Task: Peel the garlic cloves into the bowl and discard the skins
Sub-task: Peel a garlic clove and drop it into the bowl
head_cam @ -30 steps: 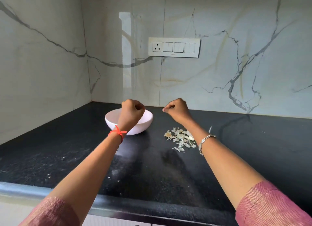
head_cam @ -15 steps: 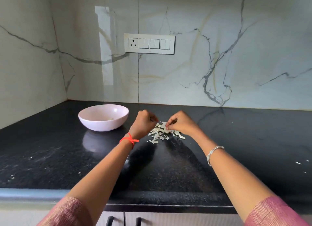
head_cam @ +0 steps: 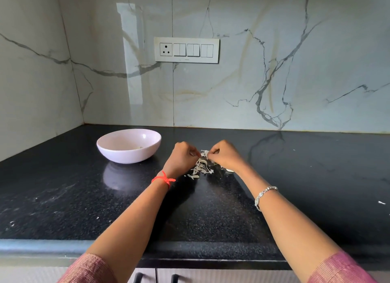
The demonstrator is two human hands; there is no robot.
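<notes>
Black counter runs open to the right; walls close the far side and left corner. The skins lie heaped mid-counter, right of the bowl. My left hand and right hand, fingers curled, pinch a pale scrap over the heap's far end. Clove or skin, I cannot tell; the bowl's contents are indistinct.

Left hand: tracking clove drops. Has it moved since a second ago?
Yes: the left hand went from over the bowl rightward to the skins.
</notes>
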